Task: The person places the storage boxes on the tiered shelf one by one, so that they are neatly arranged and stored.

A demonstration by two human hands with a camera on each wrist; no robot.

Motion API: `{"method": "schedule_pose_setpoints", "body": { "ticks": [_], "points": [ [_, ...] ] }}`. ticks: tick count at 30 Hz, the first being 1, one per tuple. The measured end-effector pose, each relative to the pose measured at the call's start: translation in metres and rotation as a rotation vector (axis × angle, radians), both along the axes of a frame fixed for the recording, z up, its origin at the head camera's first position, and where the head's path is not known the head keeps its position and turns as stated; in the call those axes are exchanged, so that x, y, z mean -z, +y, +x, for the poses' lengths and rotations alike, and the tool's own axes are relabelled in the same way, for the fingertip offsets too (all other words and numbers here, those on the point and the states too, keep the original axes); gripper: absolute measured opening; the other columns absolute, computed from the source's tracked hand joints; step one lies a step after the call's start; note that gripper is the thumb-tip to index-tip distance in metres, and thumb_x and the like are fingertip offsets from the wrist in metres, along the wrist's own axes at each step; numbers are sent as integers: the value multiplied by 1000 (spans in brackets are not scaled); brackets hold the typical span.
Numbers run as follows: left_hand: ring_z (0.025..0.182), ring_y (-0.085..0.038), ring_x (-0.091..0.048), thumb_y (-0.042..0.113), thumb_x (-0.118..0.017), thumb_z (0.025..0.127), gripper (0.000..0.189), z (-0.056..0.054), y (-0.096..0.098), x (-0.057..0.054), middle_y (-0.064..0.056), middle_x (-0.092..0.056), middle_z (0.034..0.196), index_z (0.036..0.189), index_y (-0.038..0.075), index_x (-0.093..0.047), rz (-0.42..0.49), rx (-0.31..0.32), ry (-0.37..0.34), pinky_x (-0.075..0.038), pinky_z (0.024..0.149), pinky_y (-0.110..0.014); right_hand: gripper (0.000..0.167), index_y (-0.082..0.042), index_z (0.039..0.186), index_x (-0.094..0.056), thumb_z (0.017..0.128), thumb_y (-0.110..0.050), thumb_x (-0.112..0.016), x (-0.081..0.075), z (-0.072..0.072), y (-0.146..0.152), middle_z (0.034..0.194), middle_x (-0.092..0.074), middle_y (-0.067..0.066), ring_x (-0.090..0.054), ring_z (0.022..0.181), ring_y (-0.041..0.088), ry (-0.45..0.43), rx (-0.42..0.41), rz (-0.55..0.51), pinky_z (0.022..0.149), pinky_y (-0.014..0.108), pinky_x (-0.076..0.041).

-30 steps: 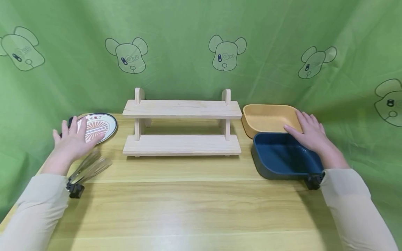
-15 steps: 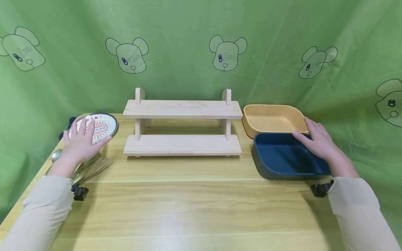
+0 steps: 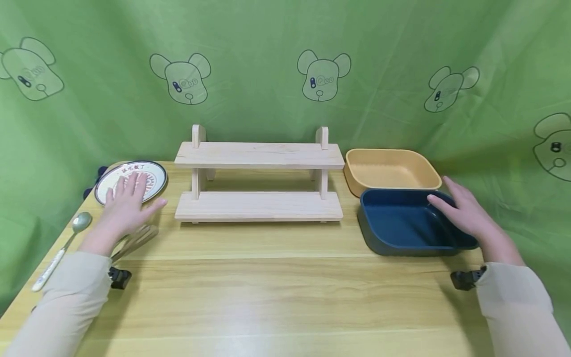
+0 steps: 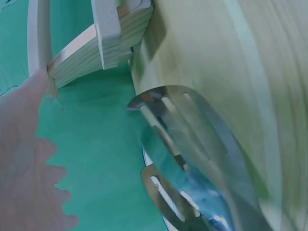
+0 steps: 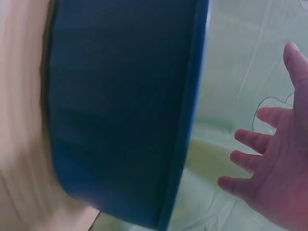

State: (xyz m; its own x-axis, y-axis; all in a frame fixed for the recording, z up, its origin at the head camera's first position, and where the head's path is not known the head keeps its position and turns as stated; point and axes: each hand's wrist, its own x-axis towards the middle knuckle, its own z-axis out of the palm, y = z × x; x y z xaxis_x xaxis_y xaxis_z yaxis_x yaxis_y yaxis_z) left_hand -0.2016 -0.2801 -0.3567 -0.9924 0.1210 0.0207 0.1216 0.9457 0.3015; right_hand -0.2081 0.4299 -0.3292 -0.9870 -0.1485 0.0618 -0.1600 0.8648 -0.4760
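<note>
My left hand [image 3: 125,206], fingers spread, overlaps the near edge of a white plate [image 3: 104,189] with a dark rim and red print. Under that wrist lie metal slotted utensils [image 3: 142,239]; the left wrist view shows a slotted turner [image 4: 226,159] and a smaller slotted piece [image 4: 163,195] close by. A metal spoon [image 3: 81,221] with a patterned white handle rests left of the hand. My right hand [image 3: 466,213] hovers with straight fingers over the right end of a dark blue tray [image 3: 372,235]. Behind that tray sits a yellow tray [image 3: 388,171]. Neither hand holds anything.
A two-tier pale wooden shelf [image 3: 258,207] stands mid-table toward the back. Something dark [image 3: 87,192] peeks out behind the plate at the table's left edge. A green curtain [image 3: 258,74] hangs behind and at both sides of the wooden table [image 3: 285,292].
Both hands have drawn back toward the near side and shifted right, the right one off the yellow tray. The spoon, earlier covered by the left hand and arm, is now visible.
</note>
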Motion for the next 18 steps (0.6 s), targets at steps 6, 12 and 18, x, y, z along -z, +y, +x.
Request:
{"method": "schedule_pose_setpoints", "body": {
  "ticks": [6, 12, 18],
  "points": [
    [129, -43, 21, 58, -33, 93, 88, 2, 7, 6, -25, 15, 147, 145, -2, 3, 16, 52, 29, 15, 100, -59, 73, 0, 145, 1, 97, -33, -42, 6, 5, 12, 145, 0, 34, 3, 131, 50, -26, 20, -52, 101, 66, -1],
    [131, -40, 20, 58, -36, 92, 87, 2, 14, 15, -23, 14, 148, 145, -1, 1, 32, 85, 27, 15, 103, -56, 74, -5, 146, 4, 98, -38, -40, 11, 11, 21, 145, 4, 34, 6, 130, 52, -92, 56, -83, 97, 70, -1],
    [133, -44, 9, 53, -39, 93, 85, 0, 20, 21, -25, 7, 149, 145, -2, -1, 47, 135, 33, 8, 105, -56, 73, -6, 147, 2, 97, -38, -40, 16, 19, 29, 145, 5, 33, 6, 129, 52, -106, 83, -106, 96, 71, -1]
  ]
}}
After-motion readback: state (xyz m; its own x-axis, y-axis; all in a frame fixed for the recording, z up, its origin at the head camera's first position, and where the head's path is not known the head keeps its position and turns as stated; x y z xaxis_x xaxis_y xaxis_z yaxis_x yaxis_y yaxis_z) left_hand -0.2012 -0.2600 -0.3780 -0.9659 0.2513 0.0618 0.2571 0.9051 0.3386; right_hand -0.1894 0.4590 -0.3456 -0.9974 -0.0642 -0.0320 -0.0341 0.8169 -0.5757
